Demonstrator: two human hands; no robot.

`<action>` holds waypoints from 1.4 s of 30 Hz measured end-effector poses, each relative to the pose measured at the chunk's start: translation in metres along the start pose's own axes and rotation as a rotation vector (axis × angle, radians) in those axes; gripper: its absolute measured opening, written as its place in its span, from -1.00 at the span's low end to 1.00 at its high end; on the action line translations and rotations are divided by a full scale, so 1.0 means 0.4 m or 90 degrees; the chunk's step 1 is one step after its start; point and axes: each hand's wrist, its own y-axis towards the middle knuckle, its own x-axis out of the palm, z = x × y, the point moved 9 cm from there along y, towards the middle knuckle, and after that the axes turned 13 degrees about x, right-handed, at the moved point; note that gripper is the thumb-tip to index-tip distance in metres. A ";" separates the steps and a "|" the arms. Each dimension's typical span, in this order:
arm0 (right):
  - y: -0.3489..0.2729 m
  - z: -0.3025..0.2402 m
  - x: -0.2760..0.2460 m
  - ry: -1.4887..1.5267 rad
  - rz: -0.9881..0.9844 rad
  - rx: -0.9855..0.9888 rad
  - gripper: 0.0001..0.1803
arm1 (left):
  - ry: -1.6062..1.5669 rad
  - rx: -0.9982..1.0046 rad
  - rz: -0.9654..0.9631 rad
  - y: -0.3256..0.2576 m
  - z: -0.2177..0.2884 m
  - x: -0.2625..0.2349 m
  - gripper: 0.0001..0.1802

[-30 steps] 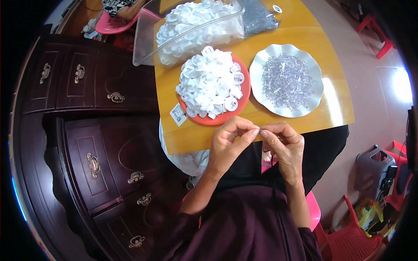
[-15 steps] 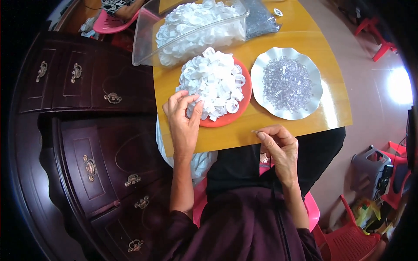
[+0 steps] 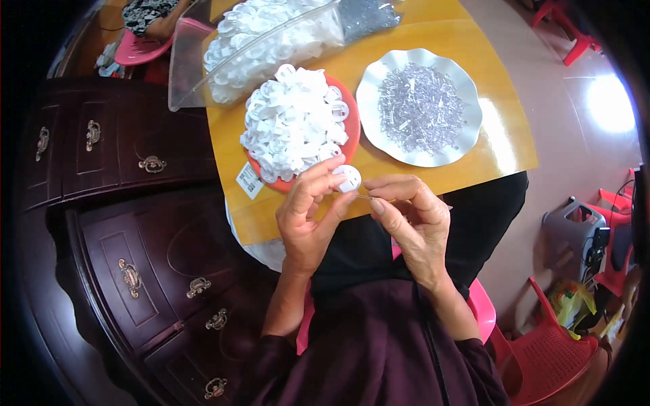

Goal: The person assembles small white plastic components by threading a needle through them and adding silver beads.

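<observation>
Between the fingertips of my left hand (image 3: 306,215) is a small white round plastic piece (image 3: 349,178) with slots in its face. My right hand (image 3: 421,227) pinches a thin, clear pin-like piece (image 3: 364,197) between thumb and forefinger; its tip points left, close to the white piece. I cannot tell whether the two touch. Just beyond my left hand, white plastic pieces (image 3: 292,125) are heaped on a red round plate (image 3: 353,128). Farther right, a white wavy-rimmed plate (image 3: 369,132) bears many small clear pieces (image 3: 420,108).
At the far left of the yellow table (image 3: 261,220) stands a clear bin (image 3: 186,74) of white pieces, beside a bag of clear pieces (image 3: 369,17). A printed label (image 3: 249,181) lies by the red plate. Dark drawers (image 3: 128,237) flank the left. Another person's arm (image 3: 166,26) shows at upper left.
My left hand has left the heap and come right with a white round piece. My right hand has moved left, bringing the clear piece close to it. The view has shifted.
</observation>
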 end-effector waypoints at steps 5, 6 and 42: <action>-0.007 -0.002 -0.030 0.024 0.019 -0.001 -0.87 | -0.220 -0.106 0.036 -0.017 -0.015 0.062 -0.48; -0.008 -0.005 -0.032 0.025 0.021 -0.001 -0.87 | -0.221 -0.107 0.034 -0.017 -0.016 0.064 -0.48; -0.017 -0.052 -0.068 -0.114 0.057 -0.094 -0.86 | 0.182 0.147 -0.160 0.044 0.112 0.126 -0.26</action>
